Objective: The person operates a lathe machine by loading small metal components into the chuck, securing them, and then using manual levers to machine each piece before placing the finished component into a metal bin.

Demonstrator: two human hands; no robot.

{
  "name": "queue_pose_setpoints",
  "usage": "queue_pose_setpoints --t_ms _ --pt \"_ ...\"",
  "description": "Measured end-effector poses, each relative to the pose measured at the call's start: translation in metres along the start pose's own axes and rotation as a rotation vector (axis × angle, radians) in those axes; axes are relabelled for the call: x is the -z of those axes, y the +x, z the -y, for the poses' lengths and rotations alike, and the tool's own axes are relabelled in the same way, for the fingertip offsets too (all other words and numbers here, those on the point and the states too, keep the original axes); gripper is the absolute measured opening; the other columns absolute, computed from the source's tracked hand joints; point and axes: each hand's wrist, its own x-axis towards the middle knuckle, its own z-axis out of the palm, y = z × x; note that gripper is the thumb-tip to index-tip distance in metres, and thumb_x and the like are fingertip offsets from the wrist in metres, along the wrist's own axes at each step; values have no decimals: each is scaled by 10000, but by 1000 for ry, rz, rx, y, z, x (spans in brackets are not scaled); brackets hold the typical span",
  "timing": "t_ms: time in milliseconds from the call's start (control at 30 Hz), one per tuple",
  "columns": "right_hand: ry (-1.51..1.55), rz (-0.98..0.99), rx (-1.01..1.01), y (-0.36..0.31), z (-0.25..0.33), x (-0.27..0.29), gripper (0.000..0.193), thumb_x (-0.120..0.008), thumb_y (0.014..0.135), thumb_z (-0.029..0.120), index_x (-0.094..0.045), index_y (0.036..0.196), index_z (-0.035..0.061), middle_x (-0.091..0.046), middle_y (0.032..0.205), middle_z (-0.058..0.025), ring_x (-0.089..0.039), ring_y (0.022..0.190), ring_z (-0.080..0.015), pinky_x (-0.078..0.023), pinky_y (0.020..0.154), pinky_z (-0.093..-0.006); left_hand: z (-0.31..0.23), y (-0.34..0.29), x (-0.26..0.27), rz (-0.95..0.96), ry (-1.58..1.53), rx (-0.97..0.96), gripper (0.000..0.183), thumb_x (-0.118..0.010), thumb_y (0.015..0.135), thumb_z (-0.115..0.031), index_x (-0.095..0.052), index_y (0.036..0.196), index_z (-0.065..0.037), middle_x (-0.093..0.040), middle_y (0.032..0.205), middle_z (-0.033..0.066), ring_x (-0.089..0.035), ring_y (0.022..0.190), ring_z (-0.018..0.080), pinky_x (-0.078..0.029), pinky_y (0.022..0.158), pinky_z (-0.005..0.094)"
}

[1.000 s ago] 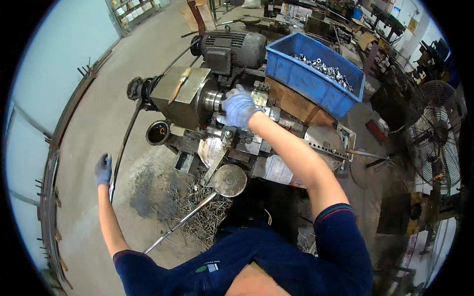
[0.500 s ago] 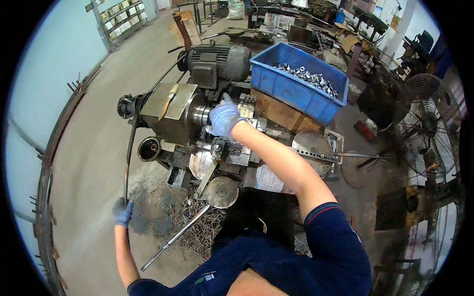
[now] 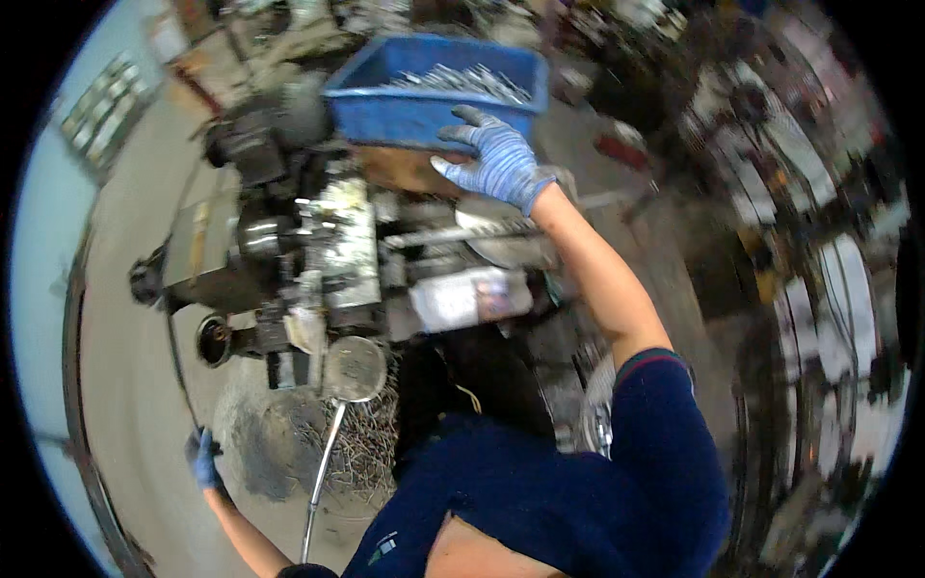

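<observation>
My right hand, in a blue-striped glove with grey fingertips, is raised in front of the blue plastic bin. Its fingers are spread and nothing is in them. Small shiny metal parts are heaped in the bin. At the lower left, my gloved left hand is closed around the low end of a long dark rod, which runs up to the machine; blur hides the finger detail. The lathe-like machine has a round metal chuck and a bright tool slide.
A disc-shaped handwheel with a long metal handle juts toward me. Metal scrap lies on the floor below. A motor stands behind the machine. A brush rests on its housing, and a white cloth or bag lies at its right.
My right hand has left the chuck area, moving right and up to the bin's front with fingers spread. The view has swung right and blurred. My left hand stays at the rod.
</observation>
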Motion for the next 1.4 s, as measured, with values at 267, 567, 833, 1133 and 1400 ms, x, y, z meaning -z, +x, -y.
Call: queue_pose_setpoints --t_ms 267,567,833,1133,1400 --pt "-57 286 -938 -332 -106 60 491 -640 732 505 -679 930 57 -658 950 -161 -629 872 -320 -486 807 -371 20 9 16 -15 -13 281 283 -680 801 -291 -604 892 -34 -535 624 54 -503 540 165 -457 528 269" --pt "67 448 -1403 -545 -94 0 464 -644 729 428 -675 982 40 -669 943 -175 -643 878 -292 -483 820 -361 18 43 2 -2 -16 369 270 -650 820 -289 -488 713 -103 -412 527 7 -399 482 147 -367 478 291" --pt "-106 663 -1360 -514 -93 -25 704 -559 683 637 -669 953 -4 -631 1017 -227 -608 957 -379 -472 830 -420 14 13 20 -21 21 247 265 -682 800 -295 -587 883 -61 -586 677 58 -560 592 158 -459 558 283" --pt "454 169 -1385 -514 -118 -3 213 -671 816 178 -654 948 11 -622 693 -26 -546 581 -120 -434 528 -248 -3 -11 0 -7 -20 65 306 -686 797 -285 -618 953 -30 -570 650 27 -547 541 124 -467 517 268" --pt "498 142 -372 -212 -2 -12 204 -702 744 132 -679 885 -12 -655 960 -145 -621 781 -178 -472 724 -274 -2 -8 1 50 -29 27 289 -648 821 -282 -607 927 -17 -545 641 14 -530 540 104 -447 494 250"
